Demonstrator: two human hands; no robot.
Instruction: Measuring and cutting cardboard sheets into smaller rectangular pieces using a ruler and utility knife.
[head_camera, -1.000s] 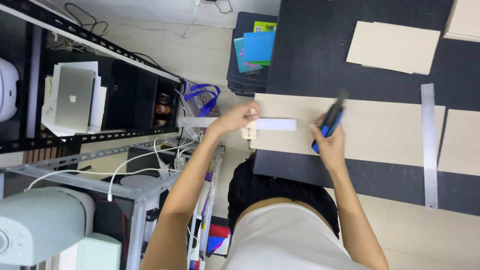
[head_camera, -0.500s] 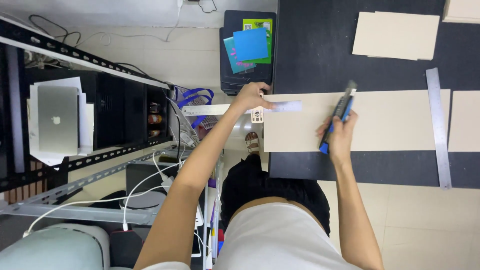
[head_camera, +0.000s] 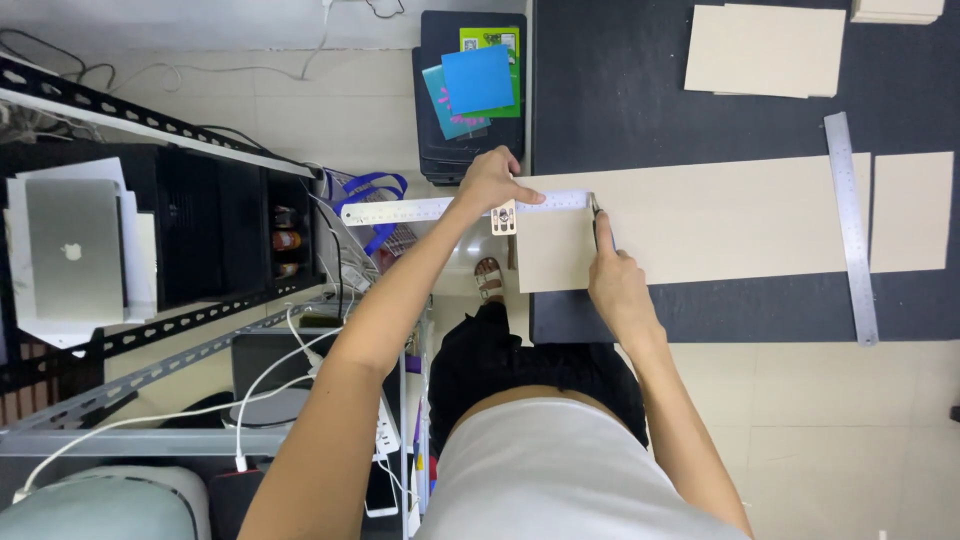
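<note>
At the twelve o'clock side of the head view, item one: your left hand, fingers spread flat and pressing down on a steel ruler that runs across the left end of the long beige board and overhangs the table edge toward nine o'clock. Item two: your right hand, closed around a blue-handled utility knife, its tip touching the board just beside the ruler's right end, at about one o'clock from the wrist. Item three: the board itself, lying flat on the dark cutting mat, near the table's front edge. Step in hand, by my reading: marking or scoring the board at the ruler's end. Your next move likely calls for firm downward pressure from the left hand so the ruler does not slip, and left fingertips kept behind the ruler's edge. Item four: a second steel ruler at three o'clock, lying loose across the board's right end. Item five: a smaller beige sheet at one o'clock, well apart from both hands.
</note>
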